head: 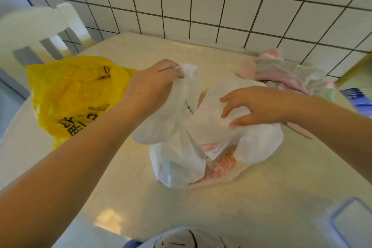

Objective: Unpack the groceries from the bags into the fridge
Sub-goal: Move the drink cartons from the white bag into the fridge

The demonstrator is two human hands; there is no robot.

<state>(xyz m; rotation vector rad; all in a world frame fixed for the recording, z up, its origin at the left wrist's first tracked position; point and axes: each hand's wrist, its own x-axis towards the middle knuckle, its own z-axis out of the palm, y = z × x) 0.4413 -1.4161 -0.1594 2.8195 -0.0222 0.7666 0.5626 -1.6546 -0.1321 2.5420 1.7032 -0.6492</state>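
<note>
White tiles back the table (124, 177); left hand (153, 86) pinches the white bag (181, 157) handle up, right hand (255, 104) fingers (226, 111) spread, pressing its mouth

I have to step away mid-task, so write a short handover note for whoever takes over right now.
Hands: left hand grips a handle of the white bag, lifted. Right hand rests with spread, curled fingers on the bag's top, pulling it open; nothing clearly pinched.
Things: white bag in the middle of the table; yellow bag to its left; pink-and-green bag behind it by the tiled wall.
Done: no groceries out. Fridge out of view.
Left: open the white bag, unpack all the bags into the fridge.
</note>
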